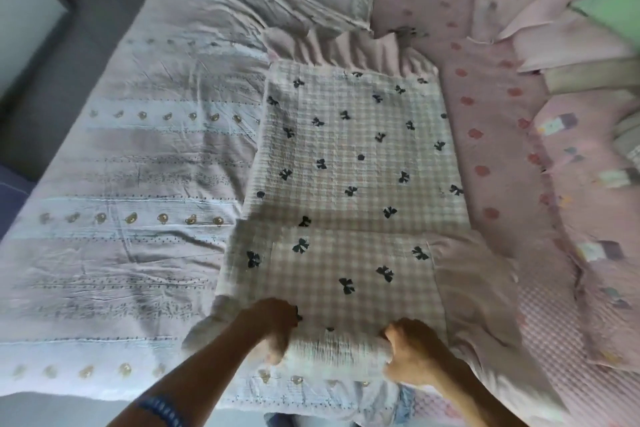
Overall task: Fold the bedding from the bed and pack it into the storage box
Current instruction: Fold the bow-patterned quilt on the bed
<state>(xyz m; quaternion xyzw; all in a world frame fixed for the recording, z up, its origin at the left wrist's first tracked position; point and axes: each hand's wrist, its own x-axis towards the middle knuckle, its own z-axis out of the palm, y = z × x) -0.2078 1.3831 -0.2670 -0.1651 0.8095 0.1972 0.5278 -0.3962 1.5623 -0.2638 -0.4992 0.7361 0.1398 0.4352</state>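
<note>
Both hands on the gingham blanket's near edge

Left hand (277,326) and right hand (412,350) grip the folded checked blanket (349,163) at the bed's near edge, fingertips tucked out of sight; it overlies a pale striped sheet (131,184), pink dotted bedding (491,149) crowding right.

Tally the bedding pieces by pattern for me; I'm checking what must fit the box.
Gingham with dark bows: 1
Striped white with gold motifs: 1
Pink with red dots: 1
Pink with pastel squares: 1
Plain green: 1
Total: 5
</note>
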